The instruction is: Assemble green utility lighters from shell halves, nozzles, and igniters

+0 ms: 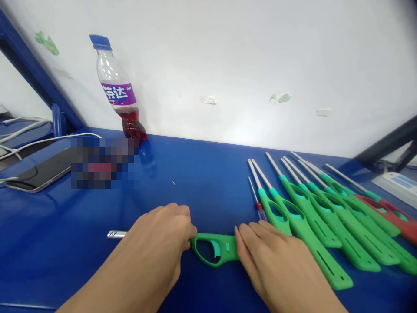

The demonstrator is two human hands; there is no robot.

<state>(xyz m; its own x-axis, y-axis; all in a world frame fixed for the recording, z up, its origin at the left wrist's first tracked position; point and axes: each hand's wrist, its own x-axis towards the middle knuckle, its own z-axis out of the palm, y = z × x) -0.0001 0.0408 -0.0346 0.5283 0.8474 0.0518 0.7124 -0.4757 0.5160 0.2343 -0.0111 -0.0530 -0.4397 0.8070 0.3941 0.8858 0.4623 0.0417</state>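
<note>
Between my two hands lies a green gas lighter [224,248], its trigger loop in the middle and its metal tube pointing left. My left hand [166,243] is closed round the tube end, just by the loop, and the silver tip sticks out beyond it. My right hand [270,256] grips the handle end, covering most of it. Beside my right hand, a row of green lighters [312,221] lies on the blue table [195,169], tubes toward the wall. A small screwdriver [259,204] with a red and clear handle lies at the row's left, partly hidden.
A bottle of dark red drink [120,93] stands at the back left by the white wall [234,56]. Near it are a phone [42,169] with a white cable and a blurred patch. Red lighters [391,217] lie far right, near a white device [399,187]. A tiny pin [173,183] lies mid-table.
</note>
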